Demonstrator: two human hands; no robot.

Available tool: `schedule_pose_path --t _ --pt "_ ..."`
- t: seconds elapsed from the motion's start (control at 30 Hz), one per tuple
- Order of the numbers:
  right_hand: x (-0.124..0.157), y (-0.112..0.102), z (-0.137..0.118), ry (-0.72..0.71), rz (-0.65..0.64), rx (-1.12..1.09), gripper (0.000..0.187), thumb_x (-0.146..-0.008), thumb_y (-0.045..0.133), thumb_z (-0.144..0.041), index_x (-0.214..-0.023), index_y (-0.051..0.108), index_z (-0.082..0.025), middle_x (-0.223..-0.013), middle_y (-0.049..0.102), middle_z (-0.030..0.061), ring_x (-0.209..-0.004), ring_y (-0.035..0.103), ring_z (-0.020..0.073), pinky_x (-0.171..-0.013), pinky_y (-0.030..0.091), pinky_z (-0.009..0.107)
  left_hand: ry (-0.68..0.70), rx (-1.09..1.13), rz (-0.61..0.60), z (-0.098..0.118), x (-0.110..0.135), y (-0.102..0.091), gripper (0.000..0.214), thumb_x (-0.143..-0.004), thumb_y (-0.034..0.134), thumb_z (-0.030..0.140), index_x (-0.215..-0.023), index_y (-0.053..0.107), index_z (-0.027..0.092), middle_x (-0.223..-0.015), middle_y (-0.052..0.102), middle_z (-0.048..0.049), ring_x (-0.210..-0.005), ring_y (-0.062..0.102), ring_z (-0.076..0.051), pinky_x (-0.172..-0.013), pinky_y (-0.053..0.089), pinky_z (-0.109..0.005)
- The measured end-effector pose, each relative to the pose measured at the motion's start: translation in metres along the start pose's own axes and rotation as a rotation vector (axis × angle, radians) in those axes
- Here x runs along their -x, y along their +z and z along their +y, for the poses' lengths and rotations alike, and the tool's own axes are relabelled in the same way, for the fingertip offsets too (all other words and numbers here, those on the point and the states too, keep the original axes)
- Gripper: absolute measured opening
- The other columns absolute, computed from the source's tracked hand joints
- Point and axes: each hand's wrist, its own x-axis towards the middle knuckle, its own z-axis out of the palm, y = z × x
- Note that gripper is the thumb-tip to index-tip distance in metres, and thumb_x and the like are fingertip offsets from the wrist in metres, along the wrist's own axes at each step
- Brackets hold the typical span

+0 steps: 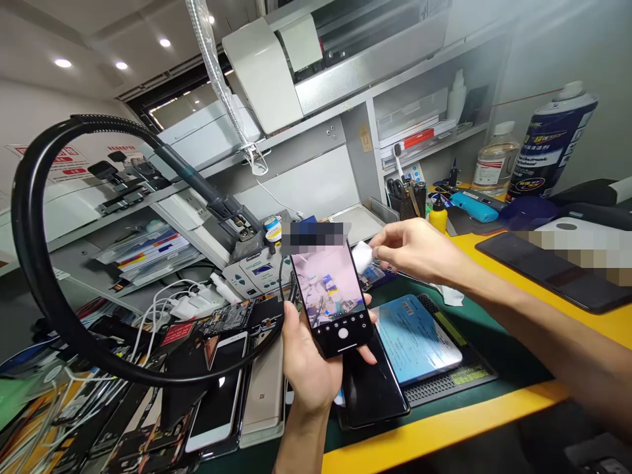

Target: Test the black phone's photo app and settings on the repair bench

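My left hand [303, 359] holds a black smartphone [328, 289] upright, its lit screen facing me and showing a camera view. Between finger and thumb, my right hand [417, 250] pinches a white wipe [362, 257], which touches the phone's upper right edge. Below the phone, a second black phone [370, 388] lies on a green work mat [486, 329], next to a device with a pale blue surface [417, 339]. A blurred patch covers the top of the held phone.
To the left lie heaped phones, circuit boards and white cables [187, 309], under a black gooseneck arm [29, 217]. A spray can [550, 141], a liquid bottle [496, 161] and a tool cup [407, 201] stand at the back. The yellow bench edge [444, 421] runs along the front.
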Motion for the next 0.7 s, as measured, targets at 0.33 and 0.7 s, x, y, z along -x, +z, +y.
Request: schedule_pose_path --t 0.33,0.7 --pt "-0.011 -0.004 0.013 -0.081 0.006 0.470 0.026 -0.083 0.067 -0.022 -0.102 0.081 -0.013 -0.091 0.079 0.0131 -0.088 0.073 0.0298 -0.076 0.052 0.034 -0.056 0.046 0.076 0.004 -0.007 0.000 0.067 -0.105 0.028 0.055 -0.110 0.076 0.009 -0.100 0.079 -0.0221 -0.081 0.076 -0.034 -0.042 0.059 -0.036" --pt "0.020 0.009 -0.023 -0.201 -0.442 -0.510 0.033 -0.084 0.070 -0.024 -0.115 0.077 -0.016 -0.101 0.077 0.0044 -0.091 0.069 0.0201 -0.080 0.054 0.030 -0.050 0.058 0.083 0.002 -0.006 0.005 0.055 -0.105 0.036 0.050 -0.122 0.070 0.010 -0.102 0.078 -0.0191 -0.087 0.076 -0.035 -0.046 0.061 -0.038"
